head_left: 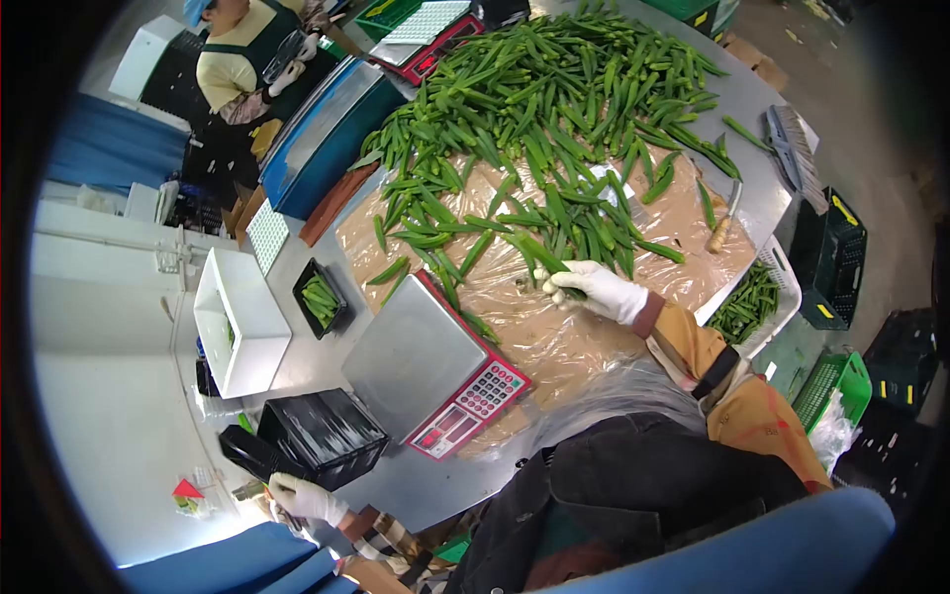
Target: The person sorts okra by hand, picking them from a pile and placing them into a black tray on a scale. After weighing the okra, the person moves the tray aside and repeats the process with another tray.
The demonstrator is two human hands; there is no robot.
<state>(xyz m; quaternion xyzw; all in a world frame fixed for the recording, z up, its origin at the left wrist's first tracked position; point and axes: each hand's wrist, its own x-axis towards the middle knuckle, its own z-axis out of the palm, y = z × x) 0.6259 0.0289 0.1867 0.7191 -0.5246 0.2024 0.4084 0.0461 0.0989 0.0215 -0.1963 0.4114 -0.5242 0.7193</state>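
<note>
My right hand (602, 293), in a white glove, is closed on okra pods (539, 249) over the plastic-covered cardboard (584, 342). Beyond it spreads a large heap of green okra (534, 109). At the lower left, my gloved left hand (307, 500) is closed at the near end of a black tray (255, 452), its fingertips partly hidden. That tray is tilted beside a stack of black trays (322, 436). Between my hands stands a red scale (421, 361) with a bare metal plate. A small black tray with okra (320, 299) sits past the scale.
A white bin (237, 322) stands at the left edge. A brush (792, 153) and a wooden-handled tool (725, 223) lie on the right. A white basket of okra (757, 307) and a green basket (831, 386) are at right. Across the table, a co-worker (247, 59) stands near another scale (430, 54).
</note>
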